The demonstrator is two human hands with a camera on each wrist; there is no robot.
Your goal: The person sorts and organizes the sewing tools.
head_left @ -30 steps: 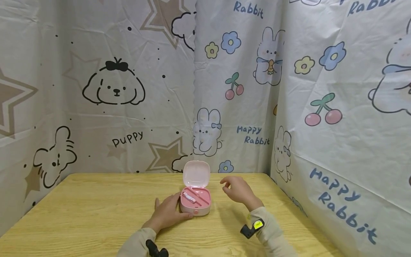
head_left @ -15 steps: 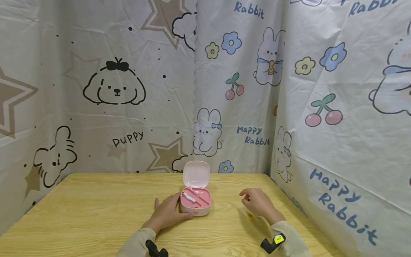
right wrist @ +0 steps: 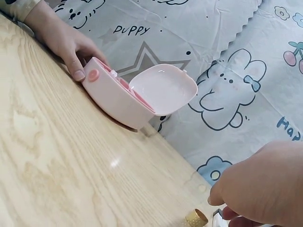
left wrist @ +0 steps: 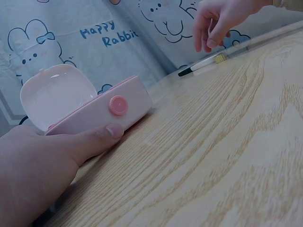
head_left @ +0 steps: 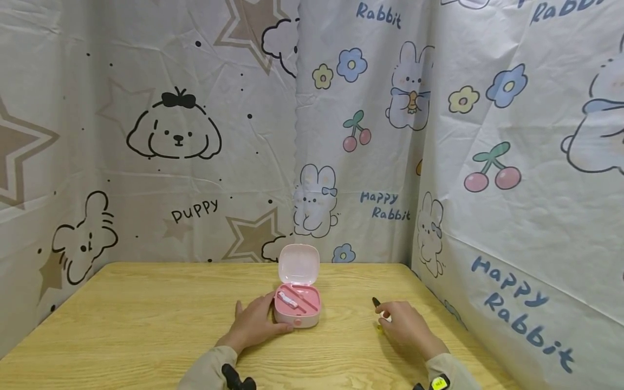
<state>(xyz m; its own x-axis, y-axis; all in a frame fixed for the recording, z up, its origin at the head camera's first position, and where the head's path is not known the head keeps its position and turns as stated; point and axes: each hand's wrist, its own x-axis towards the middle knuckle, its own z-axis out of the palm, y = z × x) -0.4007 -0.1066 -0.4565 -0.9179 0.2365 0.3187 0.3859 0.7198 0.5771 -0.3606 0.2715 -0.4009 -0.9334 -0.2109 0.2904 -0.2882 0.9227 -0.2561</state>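
Observation:
A small pink box (head_left: 297, 320) stands on the table, its pale lid (head_left: 299, 264) raised at the back. Inside, a small white strip-like piece (head_left: 287, 299) lies in a slot of the pink tray. My left hand (head_left: 252, 323) grips the box's left side, thumb along the front beside the round pink button (left wrist: 118, 105). To the right, a white pen-like stick (left wrist: 206, 62) with a black end lies on the table. My right hand (head_left: 405, 325) is over it, fingers loosely bent; contact cannot be told. Near the stick sits a gold ring-like piece (right wrist: 196, 217).
A pale wooden table (head_left: 161, 314) spreads under everything. Printed curtains (head_left: 205, 135) with puppies, rabbits and flowers stand along its back and sides. The right curtain comes close to the right hand's side. Black wrist cameras (head_left: 239, 377) sit on the sleeves.
My right hand has moved right and towards me, away from beside the lid, and the black-ended stick now shows by its fingers. The left hand and box have stayed put.

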